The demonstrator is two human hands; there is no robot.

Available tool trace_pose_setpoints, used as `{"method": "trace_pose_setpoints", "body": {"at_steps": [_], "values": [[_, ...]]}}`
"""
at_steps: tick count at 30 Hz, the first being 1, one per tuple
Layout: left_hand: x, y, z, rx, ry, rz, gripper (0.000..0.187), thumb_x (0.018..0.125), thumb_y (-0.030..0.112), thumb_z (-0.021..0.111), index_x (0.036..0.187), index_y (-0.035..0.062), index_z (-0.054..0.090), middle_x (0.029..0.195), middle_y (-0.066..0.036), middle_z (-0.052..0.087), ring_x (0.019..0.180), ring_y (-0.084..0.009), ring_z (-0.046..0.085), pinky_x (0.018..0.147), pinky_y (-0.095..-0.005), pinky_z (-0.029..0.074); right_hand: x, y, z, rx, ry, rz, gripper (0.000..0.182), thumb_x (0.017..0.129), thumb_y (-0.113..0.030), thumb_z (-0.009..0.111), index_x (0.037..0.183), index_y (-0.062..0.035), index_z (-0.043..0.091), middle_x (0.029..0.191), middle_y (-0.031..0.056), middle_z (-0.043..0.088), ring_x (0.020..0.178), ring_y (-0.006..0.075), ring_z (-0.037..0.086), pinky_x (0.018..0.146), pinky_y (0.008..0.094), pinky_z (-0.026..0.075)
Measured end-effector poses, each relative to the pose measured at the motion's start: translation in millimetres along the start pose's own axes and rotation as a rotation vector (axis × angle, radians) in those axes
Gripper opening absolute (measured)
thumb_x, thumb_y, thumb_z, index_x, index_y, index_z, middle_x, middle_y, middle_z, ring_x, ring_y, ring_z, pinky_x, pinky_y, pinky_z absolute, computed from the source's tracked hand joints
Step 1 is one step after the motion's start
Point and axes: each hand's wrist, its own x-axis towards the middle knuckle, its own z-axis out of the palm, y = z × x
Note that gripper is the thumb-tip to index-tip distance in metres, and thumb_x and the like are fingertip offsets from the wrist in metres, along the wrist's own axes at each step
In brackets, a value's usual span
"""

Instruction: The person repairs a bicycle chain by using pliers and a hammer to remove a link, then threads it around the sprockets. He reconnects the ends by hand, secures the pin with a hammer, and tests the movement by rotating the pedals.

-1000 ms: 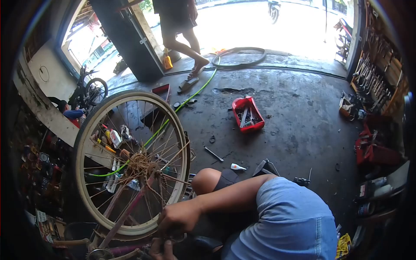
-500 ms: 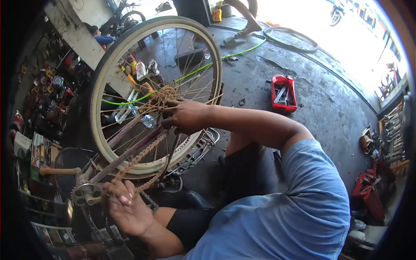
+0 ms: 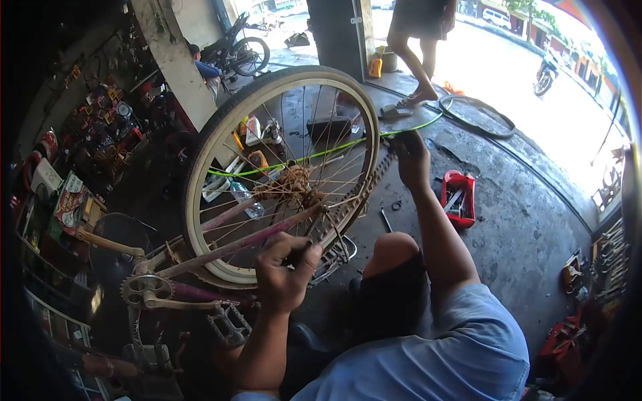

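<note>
A rusty bicycle chain [image 3: 346, 212] stretches at a slant between my two hands, in front of the wheel's right side. My left hand [image 3: 286, 266] is closed around its lower end, near the frame tubes. Farther up, my right hand [image 3: 409, 159] grips the other end, out beyond the tyre. The bicycle wheel [image 3: 212, 144] has a pale rim and rusty spokes. Its rusty hub [image 3: 294, 184] sits at the end of the worn frame tube [image 3: 251, 242]. At lower left are the chainring [image 3: 134, 287] and a pedal [image 3: 229, 325]; the chain looks clear of the chainring.
A red tool tray [image 3: 458, 198] and a wrench-like tool [image 3: 386, 219] lie on the floor. A green hose [image 3: 424, 124] runs behind the wheel towards a loose tyre [image 3: 491, 120]. Another person's legs [image 3: 416, 63] stand at the back. Shelves of parts [image 3: 90, 134] line the left.
My right hand has moved from the hub out to the right, past the tyre. My left hand has risen from beside the chainring. The chain now stretches between them, and the view has shifted.
</note>
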Motion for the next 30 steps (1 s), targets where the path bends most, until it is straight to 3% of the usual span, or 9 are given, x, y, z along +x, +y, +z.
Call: {"method": "trace_pose_setpoints", "body": {"at_steps": [5,7,8,11,13,17,19,22,30], "values": [[-16.4,9.0,-19.7,0.082,-0.123,0.072,0.011,0.083,0.012,0.080,0.083,0.0021,0.074,0.073,-0.003,0.063,0.062,-0.0105,0.059,0.057,-0.0276,0.046,-57.7,-2.6,-73.9,-0.189,-0.582,0.049,0.016,0.086,-0.003,0.071,0.102,-0.0049,0.070,0.097,0.0130,0.073,0.092,0.0309,0.073,0.088,0.0396,0.057],[-27.9,7.7,-27.3,0.244,-0.267,0.127,0.010,0.080,0.011,0.080,0.082,0.0033,0.074,0.073,-0.005,0.065,0.060,-0.0155,0.061,0.055,-0.0307,0.048,-65.7,-12.5,-85.5,-0.288,-0.714,-0.031,0.019,0.085,-0.003,0.072,0.104,-0.0057,0.071,0.099,0.0137,0.072,0.096,0.0336,0.071,0.090,0.0419,0.056],[-32.8,1.8,-28.6,0.286,-0.304,0.208,0.012,0.075,0.012,0.081,0.081,0.0047,0.074,0.074,-0.007,0.065,0.062,-0.0235,0.063,0.060,-0.0365,0.051,-68.9,-18.6,-91.2,-0.381,-0.838,-0.110,0.022,0.084,-0.004,0.073,0.106,-0.0064,0.071,0.101,0.0144,0.072,0.100,0.0362,0.070,0.092,0.0443,0.056],[-45.1,-11.2,-35.3,0.430,-0.365,0.297,0.011,0.071,0.007,0.081,0.078,0.0033,0.074,0.074,-0.010,0.068,0.066,-0.0239,0.066,0.062,-0.0356,0.052,-71.6,-55.5,-81.6,-0.497,-0.753,-0.210,0.025,0.083,-0.004,0.074,0.108,-0.0071,0.071,0.105,0.0149,0.071,0.105,0.0393,0.066,0.093,0.0466,0.054],[-52.4,-23.8,-40.6,0.497,-0.338,0.300,0.015,0.069,0.007,0.082,0.082,0.0049,0.074,0.075,-0.010,0.067,0.071,-0.0275,0.066,0.067,-0.0395,0.052,-82.4,-88.6,-56.4,-0.384,-0.668,-0.221,0.027,0.083,-0.002,0.076,0.110,-0.0057,0.073,0.106,0.0134,0.073,0.101,0.0363,0.070,0.090,0.0398,0.056],[-68.0,-31.0,-48.3,0.549,-0.289,0.174,0.014,0.073,0.011,0.080,0.082,0.0052,0.071,0.078,-0.008,0.064,0.074,-0.0287,0.063,0.071,-0.0416,0.051,-133.8,-146.4,-18.4,0.029,-0.906,-0.119,0.031,0.084,-0.001,0.074,0.115,-0.0051,0.072,0.112,0.0137,0.073,0.104,0.0316,0.072,0.090,0.0389,0.057],[-71.6,-36.5,-54.0,0.569,-0.308,0.211,0.015,0.072,0.011,0.080,0.081,0.0053,0.071,0.078,-0.007,0.064,0.073,-0.0279,0.063,0.071,-0.0411,0.051,-162.8,-149.9,-3.6,0.121,-1.023,-0.102,0.040,0.083,-0.007,0.077,0.123,-0.0050,0.071,0.118,0.0158,0.072,0.113,0.0343,0.069,0.095,0.0431,0.055],[-76.3,-41.5,-56.6,0.571,-0.310,0.211,0.016,0.072,0.011,0.081,0.083,0.0058,0.071,0.077,-0.006,0.064,0.073,-0.0264,0.063,0.071,-0.0403,0.050,-198.7,-139.3,18.9,0.238,-1.014,-0.142,0.042,0.084,-0.007,0.075,0.126,-0.0043,0.069,0.121,0.0171,0.071,0.116,0.0352,0.068,0.098,0.0445,0.054],[-81.1,-56.5,-62.7,0.656,-0.339,0.265,0.015,0.074,0.010,0.081,0.085,0.0064,0.072,0.081,-0.005,0.065,0.075,-0.0247,0.062,0.074,-0.0406,0.049,-215.7,-129.2,31.8,0.285,-1.107,-0.012,0.029,0.087,-0.006,0.074,0.116,-0.0031,0.072,0.099,0.0166,0.070,0.087,0.0348,0.070,0.077,0.0423,0.057]]}}
